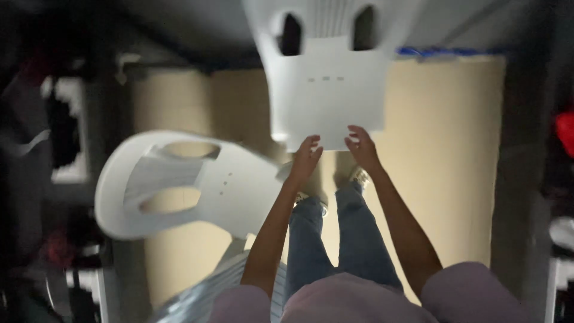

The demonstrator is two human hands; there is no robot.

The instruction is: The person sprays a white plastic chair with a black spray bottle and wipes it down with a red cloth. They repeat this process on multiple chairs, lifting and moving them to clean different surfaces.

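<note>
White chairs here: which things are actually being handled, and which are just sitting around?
In hand:
- upper chair, its near edge held by the left hand and right hand

Just about:
- second chair, tipped, at left
- tan floor
- dark clutter along the sides, too blurred to identify

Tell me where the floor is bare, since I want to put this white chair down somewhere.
Widest bare patch: the tan floor right of the right hand, running to the dark strip at the right edge. A narrower patch lies between the held white chair and the second white chair. Lower left is crowded by that chair and dark clutter. The left hand also touches the held chair.
</note>
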